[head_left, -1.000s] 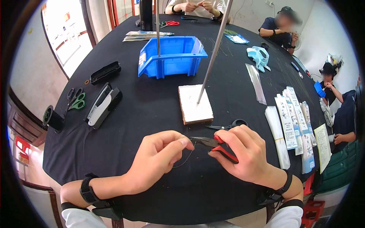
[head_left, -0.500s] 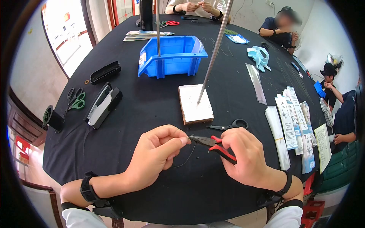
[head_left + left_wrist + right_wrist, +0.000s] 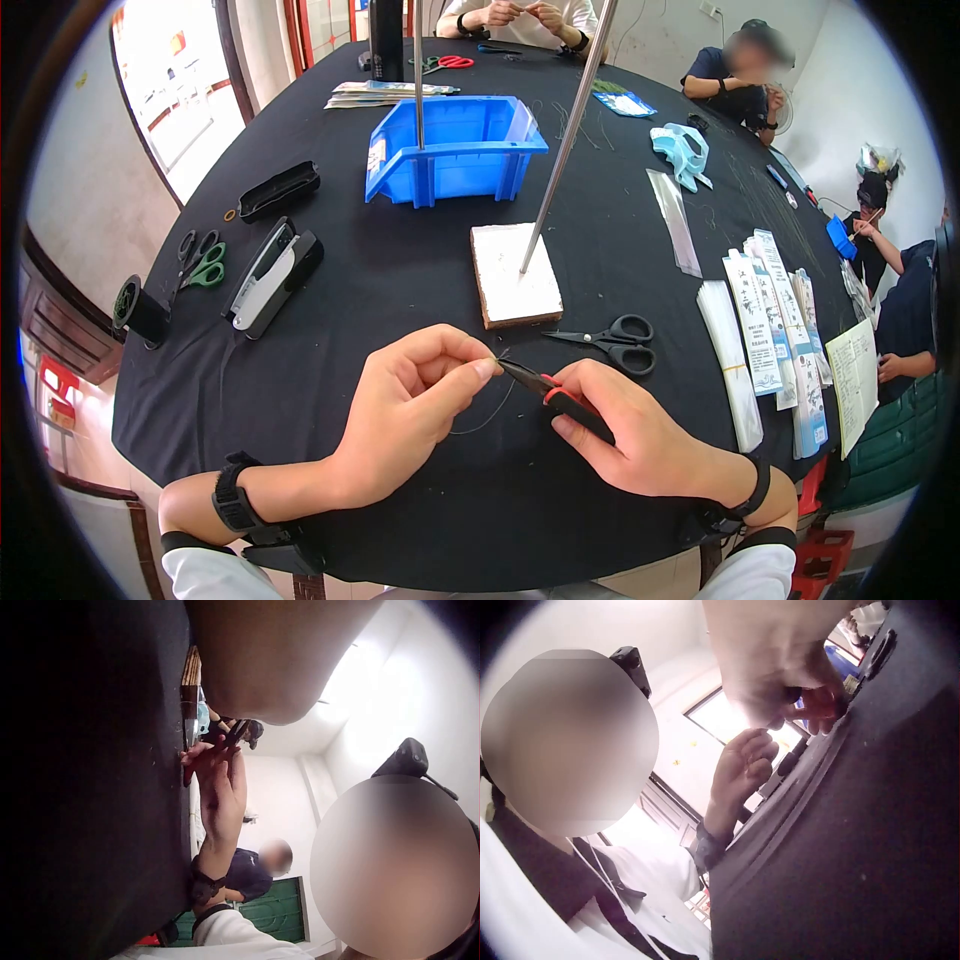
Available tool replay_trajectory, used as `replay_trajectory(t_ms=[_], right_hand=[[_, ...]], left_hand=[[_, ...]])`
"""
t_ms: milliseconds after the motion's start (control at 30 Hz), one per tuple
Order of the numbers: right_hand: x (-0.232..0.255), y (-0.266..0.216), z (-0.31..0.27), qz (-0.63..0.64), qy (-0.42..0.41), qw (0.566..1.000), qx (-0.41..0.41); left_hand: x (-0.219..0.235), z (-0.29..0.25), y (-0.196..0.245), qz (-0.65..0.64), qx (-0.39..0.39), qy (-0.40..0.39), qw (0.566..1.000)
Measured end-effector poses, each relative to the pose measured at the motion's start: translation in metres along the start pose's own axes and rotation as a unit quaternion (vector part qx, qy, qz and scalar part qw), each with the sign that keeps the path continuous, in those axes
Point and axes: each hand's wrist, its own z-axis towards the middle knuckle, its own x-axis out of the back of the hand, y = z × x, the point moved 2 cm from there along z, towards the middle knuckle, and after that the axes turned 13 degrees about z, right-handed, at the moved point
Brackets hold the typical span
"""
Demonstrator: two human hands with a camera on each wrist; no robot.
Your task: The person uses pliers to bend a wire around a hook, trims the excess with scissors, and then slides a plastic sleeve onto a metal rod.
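Note:
In the head view my left hand point(image 3: 405, 420) pinches something tiny between thumb and forefinger, and a thin line point(image 3: 497, 412) loops down from there over the black cloth. My right hand point(image 3: 640, 430) grips needle-nose pliers point(image 3: 575, 408) with red and black handles. Their tips reach right to the left fingertips, where a few short dark ends stick up. What exactly the left fingers pinch, I cannot tell. Black scissors point(image 3: 628, 356) lie just beyond the right hand. The left wrist view shows the right hand point(image 3: 221, 784) around the pliers.
Behind the hands stands a white-topped block point(image 3: 510, 280) with a tall metal rod point(image 3: 560, 160). Farther back is a blue bin point(image 3: 455, 175). A stapler point(image 3: 275, 280) and green-handled scissors point(image 3: 205, 265) lie left; printed packets point(image 3: 755, 320) lie right. Other people sit around the table.
My right hand has lowered and turned, swinging the pliers so their handles point down to the right; the black scissors now show fully. My left hand has risen slightly, keeping its pinch.

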Motion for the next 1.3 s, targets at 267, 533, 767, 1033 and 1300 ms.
replay_trajectory(t_ms=[267, 533, 767, 1033, 1300], right_hand=[[-0.003, -0.001, -0.001, 0.037, -0.002, 0.999, -0.028], [-0.006, -0.006, 0.0, 0.036, 0.041, 0.997, 0.052], [-0.003, -0.004, -0.003, 0.024, 0.026, 0.998, 0.053], [-0.005, 0.0, -0.001, 0.027, 0.041, 0.996, 0.079], [-0.003, -0.01, -0.004, 0.034, 0.012, 0.999, 0.018]], left_hand=[[-0.001, -0.002, 0.004, 0.073, -0.045, 0.017, 0.996], [-0.004, -0.004, 0.005, 0.094, -0.032, 0.03, 0.995], [-0.005, -0.003, 0.004, 0.124, -0.035, 0.022, 0.991], [-0.005, -0.002, 0.002, 0.116, -0.045, 0.027, 0.992], [-0.006, -0.004, 0.005, 0.148, -0.061, 0.013, 0.987]])
